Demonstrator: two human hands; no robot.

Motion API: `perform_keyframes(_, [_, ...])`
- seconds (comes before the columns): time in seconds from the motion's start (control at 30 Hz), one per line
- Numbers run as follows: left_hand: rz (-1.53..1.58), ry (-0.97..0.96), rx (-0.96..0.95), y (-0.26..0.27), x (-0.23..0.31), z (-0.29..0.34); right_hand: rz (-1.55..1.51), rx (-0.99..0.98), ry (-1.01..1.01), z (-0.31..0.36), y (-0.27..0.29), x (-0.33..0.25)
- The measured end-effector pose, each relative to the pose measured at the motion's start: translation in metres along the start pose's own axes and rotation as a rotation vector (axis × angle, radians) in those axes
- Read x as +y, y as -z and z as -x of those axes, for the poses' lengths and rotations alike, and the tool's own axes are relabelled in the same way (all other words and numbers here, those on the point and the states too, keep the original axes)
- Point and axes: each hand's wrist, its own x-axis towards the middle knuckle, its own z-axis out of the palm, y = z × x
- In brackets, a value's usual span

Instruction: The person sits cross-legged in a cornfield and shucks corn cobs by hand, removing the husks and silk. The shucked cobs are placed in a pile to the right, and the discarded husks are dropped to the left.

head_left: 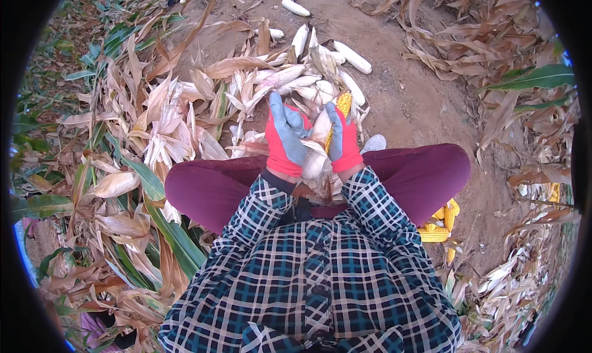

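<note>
An ear of yellow corn [344, 104] is in my right hand [345, 137], which is closed around it in a red glove with grey palm and fingers. Pale husk [319, 134] is peeled back from the ear and hangs down between my hands. My left hand [287, 134], in a matching glove, is just left of that husk. Its fingers are curled in and its thumb points up; what they grip, if anything, is hidden. Just beyond my hands lies a pile of pale ears [299, 81], some in husk and some bare white.
My crossed legs [425, 177] in maroon trousers frame the work. Dry husks [169, 128] and leaves heap up on the left. Several yellow ears [433, 233] lie by my right knee. A bare white ear [295, 7] is on the brown soil [410, 100] farther off, with dry stalks at right.
</note>
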Motion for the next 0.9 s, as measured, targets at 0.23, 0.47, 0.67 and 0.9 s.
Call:
perform_keyframes(0.23, [-0.047,0.113,-0.301,0.07,0.01,0.044,-0.493,0.243,0.072,-0.049,0.095,-0.048])
perform_keyframes(0.47, [-0.992,-0.123,-0.518,0.061,-0.011,0.023,-0.212,0.088,0.223,-0.009,0.056,-0.059])
perform_keyframes(0.67, [-1.285,-0.686,-0.509,0.025,-0.038,0.026,-0.183,-0.067,0.15,0.016,0.024,-0.046])
perform_keyframes(0.9, [-0.733,0.06,-0.645,0.041,-0.054,0.03,-0.226,-0.138,0.074,0.029,0.017,-0.065])
